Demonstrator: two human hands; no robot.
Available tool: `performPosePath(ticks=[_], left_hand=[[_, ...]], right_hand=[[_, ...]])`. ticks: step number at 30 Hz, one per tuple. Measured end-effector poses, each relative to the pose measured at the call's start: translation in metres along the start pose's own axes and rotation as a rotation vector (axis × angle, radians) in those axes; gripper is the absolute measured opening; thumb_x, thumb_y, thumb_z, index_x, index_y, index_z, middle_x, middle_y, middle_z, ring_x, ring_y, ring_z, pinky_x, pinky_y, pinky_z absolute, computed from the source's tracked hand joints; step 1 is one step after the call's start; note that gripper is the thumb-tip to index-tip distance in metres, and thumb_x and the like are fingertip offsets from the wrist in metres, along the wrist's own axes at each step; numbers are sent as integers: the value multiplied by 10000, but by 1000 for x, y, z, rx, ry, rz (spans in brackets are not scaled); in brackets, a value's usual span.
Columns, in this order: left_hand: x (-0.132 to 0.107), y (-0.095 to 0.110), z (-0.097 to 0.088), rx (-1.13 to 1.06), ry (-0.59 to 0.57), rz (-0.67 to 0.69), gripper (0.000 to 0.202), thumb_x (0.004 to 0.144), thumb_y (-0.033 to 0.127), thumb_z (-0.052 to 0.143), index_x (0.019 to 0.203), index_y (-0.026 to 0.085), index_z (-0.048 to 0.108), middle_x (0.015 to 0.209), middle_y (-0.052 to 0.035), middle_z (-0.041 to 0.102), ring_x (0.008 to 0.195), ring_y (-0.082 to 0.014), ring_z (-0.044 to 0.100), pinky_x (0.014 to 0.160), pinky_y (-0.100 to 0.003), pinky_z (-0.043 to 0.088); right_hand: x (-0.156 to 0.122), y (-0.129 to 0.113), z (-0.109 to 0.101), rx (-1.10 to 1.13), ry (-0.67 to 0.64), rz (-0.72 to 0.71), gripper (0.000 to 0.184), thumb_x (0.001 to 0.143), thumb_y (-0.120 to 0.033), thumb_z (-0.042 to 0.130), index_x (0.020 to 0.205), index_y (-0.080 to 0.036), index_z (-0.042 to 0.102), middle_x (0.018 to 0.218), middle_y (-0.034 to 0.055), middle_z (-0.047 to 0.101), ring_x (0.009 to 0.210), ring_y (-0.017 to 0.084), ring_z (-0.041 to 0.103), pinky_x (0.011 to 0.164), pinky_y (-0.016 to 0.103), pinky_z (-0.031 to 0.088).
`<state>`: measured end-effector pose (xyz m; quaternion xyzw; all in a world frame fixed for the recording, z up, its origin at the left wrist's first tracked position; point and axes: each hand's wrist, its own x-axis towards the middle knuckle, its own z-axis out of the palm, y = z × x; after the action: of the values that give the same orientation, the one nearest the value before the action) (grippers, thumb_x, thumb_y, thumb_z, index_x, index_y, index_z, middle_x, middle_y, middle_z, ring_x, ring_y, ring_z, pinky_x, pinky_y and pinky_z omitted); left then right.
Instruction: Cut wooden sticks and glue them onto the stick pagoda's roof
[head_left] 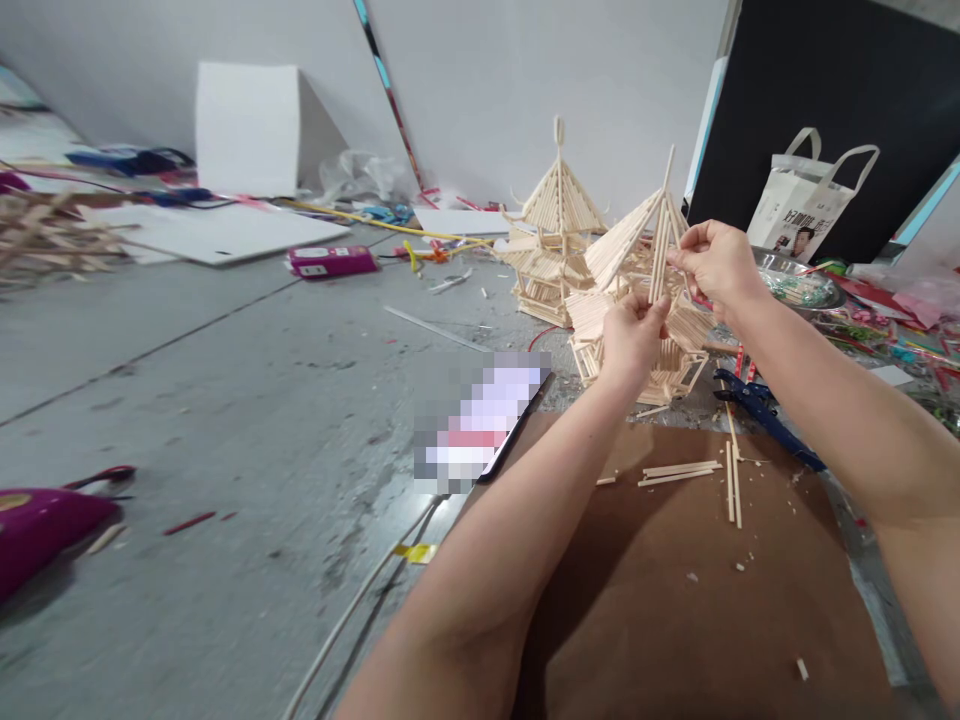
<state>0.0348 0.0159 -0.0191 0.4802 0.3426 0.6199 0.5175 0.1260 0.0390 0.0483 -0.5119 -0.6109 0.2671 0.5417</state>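
A pagoda model of thin wooden sticks (622, 250), with a pointed, partly covered roof, stands before me. My left hand (634, 330) is closed in a pinch at the lower ends of the narrow sticks (660, 245) on the roof's front face. Higher and to the right, my right hand (718, 262) pinches at the roof's right side, its fingertips on a wooden stick. Part of the model's lower tiers is hidden behind my left hand. Just behind it to the left rises a second stick pagoda (559, 200) with a fully covered roof.
A brown board (675, 600) lies below my arms with loose sticks (679, 472) and scraps. Blue-handled pliers (772, 420) rest by my right forearm, a phone (487, 420) left of the board. A metal bowl (802, 285) and paper bag (802, 205) stand behind at right.
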Motion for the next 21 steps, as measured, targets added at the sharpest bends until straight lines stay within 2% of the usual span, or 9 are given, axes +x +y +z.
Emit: performPosePath(ticks=[3, 7, 14, 17, 21], left_hand=[[1, -1, 0, -13, -2, -3, 237, 750, 218, 567, 566, 161, 429, 414, 67, 427, 361, -22, 375, 385, -144, 270], [1, 0, 0, -36, 2, -8, 246, 741, 209, 574, 555, 163, 420, 418, 68, 424, 363, -22, 372, 389, -148, 270], [2, -1, 1, -8, 7, 25, 238, 736, 241, 573, 555, 171, 436, 415, 61, 422, 368, -40, 362, 409, -174, 271], [5, -3, -3, 165, 22, 111, 210, 726, 266, 579, 569, 167, 481, 428, 54, 433, 396, -55, 379, 441, -190, 283], [8, -2, -11, 559, 100, 287, 161, 701, 298, 615, 632, 167, 554, 483, 40, 482, 487, -87, 443, 519, -212, 312]], right_hand=[[-6, -7, 3, 24, 113, 86, 247, 669, -177, 622, 659, -214, 378, 602, -60, 417, 375, 20, 347, 318, 178, 226], [-7, -10, 5, 37, 119, 111, 264, 664, -144, 619, 669, -213, 364, 620, -61, 416, 357, 4, 333, 306, 175, 194], [-5, -9, 5, 48, 130, 131, 272, 648, -137, 621, 658, -216, 361, 549, -76, 386, 363, 18, 319, 314, 181, 216], [-6, -11, 6, 43, 138, 131, 272, 655, -129, 614, 648, -215, 356, 537, -80, 378, 353, 14, 306, 313, 183, 205], [-7, -12, 6, 51, 143, 128, 270, 667, -103, 604, 642, -210, 357, 506, -91, 368, 339, 9, 303, 303, 177, 212]])
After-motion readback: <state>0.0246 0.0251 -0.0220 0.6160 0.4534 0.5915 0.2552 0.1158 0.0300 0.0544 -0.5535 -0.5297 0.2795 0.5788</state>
